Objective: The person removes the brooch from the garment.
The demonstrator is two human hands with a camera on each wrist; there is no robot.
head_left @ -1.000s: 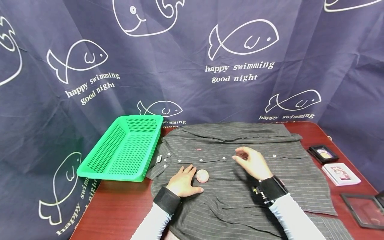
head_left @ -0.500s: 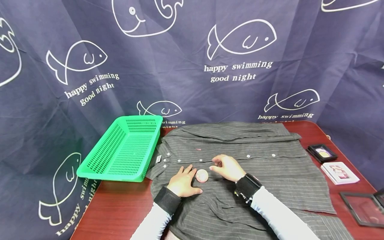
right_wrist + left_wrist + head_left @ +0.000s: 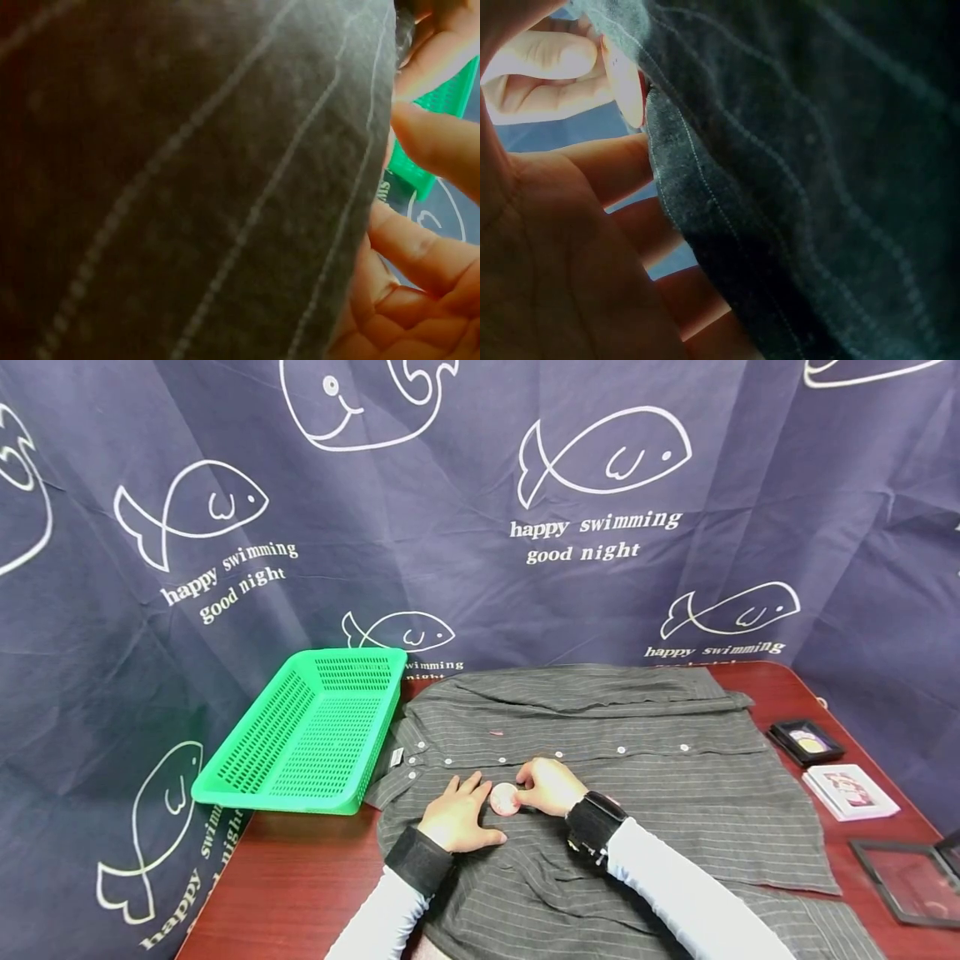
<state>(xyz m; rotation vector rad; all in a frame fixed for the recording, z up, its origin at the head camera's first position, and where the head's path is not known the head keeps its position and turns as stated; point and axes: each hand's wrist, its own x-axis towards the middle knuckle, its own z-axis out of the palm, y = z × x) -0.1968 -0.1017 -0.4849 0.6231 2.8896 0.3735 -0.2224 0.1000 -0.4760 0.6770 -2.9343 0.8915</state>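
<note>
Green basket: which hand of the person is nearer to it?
Left. The left hand rests on the shirt, right of the green basket; the right hand is farther right, at the disc.

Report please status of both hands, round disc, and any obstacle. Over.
Left hand: fingers spread on striped shirt. Right hand: at disc's right edge, grip unclear. Round disc: lying on shirt. Obstacles: none seen; green basket stands apart.

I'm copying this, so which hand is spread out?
The left hand, spread on the shirt; the right hand is curled at the disc.
</note>
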